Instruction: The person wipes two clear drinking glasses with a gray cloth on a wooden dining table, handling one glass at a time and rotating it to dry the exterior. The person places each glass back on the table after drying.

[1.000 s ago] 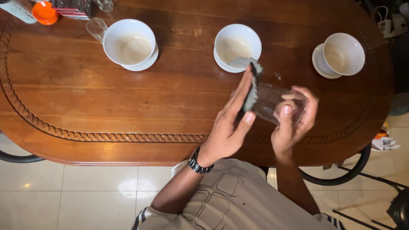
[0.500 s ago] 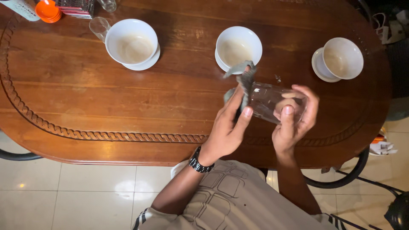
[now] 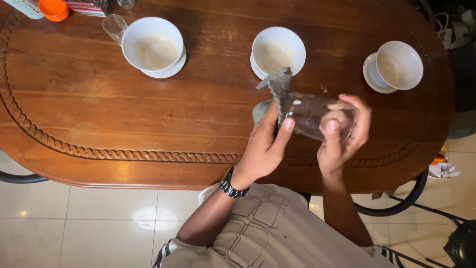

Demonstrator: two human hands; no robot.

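The right hand (image 3: 342,134) grasps a clear glass (image 3: 312,116) lying on its side above the bench (image 3: 99,109), fingers curled over its far end and the thumb pressed on the near wall. The left hand (image 3: 263,146) is clenched on a grey cloth (image 3: 277,87) at the glass's open mouth, thumb and forefinger pinching the cloth against the rim, with one corner of the cloth sticking up toward the middle bowl. A dark watch (image 3: 229,186) sits on the left wrist. The glass is held in the air, over the near right part of the bench, just in front of the middle bowl (image 3: 278,49). Three white bowls stand on saucers along the far side: the left bowl (image 3: 151,44), the middle one and the right bowl (image 3: 399,64), all with a pale residue inside. A second small glass (image 3: 113,25) stands touching the left bowl's saucer. At the far left corner lie orange lids (image 3: 52,9) beside a dark rack (image 3: 87,6). The bench is oval, dark wood, with a carved rope border, over a pale tiled floor (image 3: 74,223).
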